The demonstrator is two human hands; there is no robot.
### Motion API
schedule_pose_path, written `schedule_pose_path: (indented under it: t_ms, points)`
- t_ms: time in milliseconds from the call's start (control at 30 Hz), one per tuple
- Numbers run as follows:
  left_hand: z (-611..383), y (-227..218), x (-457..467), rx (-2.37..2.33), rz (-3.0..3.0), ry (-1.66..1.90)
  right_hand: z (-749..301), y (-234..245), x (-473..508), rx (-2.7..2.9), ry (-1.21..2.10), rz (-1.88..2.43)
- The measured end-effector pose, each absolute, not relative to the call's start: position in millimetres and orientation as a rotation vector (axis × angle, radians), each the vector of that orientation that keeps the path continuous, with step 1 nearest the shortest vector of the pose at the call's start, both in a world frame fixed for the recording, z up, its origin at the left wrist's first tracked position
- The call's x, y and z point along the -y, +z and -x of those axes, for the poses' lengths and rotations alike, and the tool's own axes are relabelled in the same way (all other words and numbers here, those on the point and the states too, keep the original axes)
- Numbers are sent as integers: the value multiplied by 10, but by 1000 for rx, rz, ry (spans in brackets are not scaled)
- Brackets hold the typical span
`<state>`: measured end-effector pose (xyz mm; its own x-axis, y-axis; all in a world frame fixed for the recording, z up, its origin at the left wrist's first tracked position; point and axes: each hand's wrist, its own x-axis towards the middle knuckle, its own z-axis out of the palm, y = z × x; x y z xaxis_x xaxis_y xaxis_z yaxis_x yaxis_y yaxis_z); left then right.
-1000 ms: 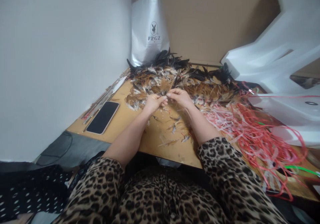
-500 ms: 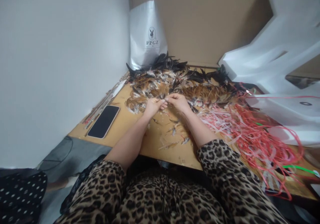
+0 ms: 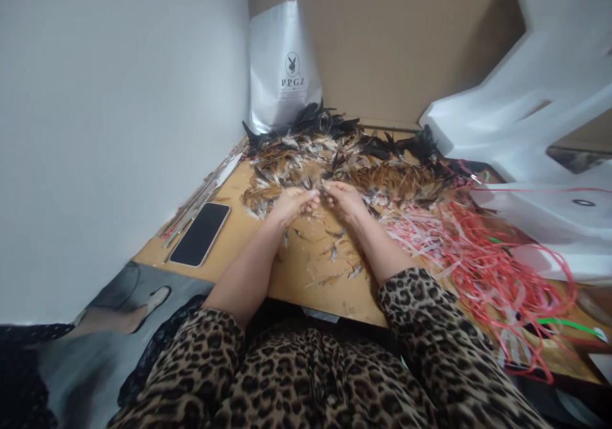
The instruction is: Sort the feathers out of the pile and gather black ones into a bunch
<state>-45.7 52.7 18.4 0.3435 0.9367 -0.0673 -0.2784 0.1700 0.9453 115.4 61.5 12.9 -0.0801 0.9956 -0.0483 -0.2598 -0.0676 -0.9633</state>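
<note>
My left hand (image 3: 297,204) is closed in a pinch at the front of a feather pile, and a small brownish feather (image 3: 310,181) seems to stick up from its fingertips. Just to its right, my right hand (image 3: 345,199) also pinches with thumb and forefinger; whatever lies in that pinch is too small to make out. A narrow gap parts the two sets of fingertips. Behind them spread brown feathers (image 3: 401,179), with long black feathers (image 3: 315,118) at the back. Several loose small feathers (image 3: 335,247) lie on the table nearer my body.
On the wooden table (image 3: 291,282), a phone (image 3: 199,234) lies left of my arm. Tangled red and white strips (image 3: 502,276) cover the right side. A white bag (image 3: 282,65) stands at the back, white foam pieces (image 3: 521,97) at the right. Another person's foot (image 3: 153,303) shows at lower left.
My fingertips have drawn slightly apart from where they met. The other person's dotted clothing has shifted at lower left, and the foot shows more plainly.
</note>
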Motion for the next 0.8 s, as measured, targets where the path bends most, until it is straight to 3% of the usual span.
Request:
schedule_pose_path:
  t_ms: [233, 500, 800]
  points:
    - [656, 325, -642, -784, -739, 1511, -1127, 118, -602, 1375, 1085, 1258]
    - [680, 235, -685, -764, -693, 1590, -918, 256, -659, 1968, 680, 1312]
    - [659, 307, -646, -812, -721, 1600, -638, 256, -821, 2155, 369, 1550]
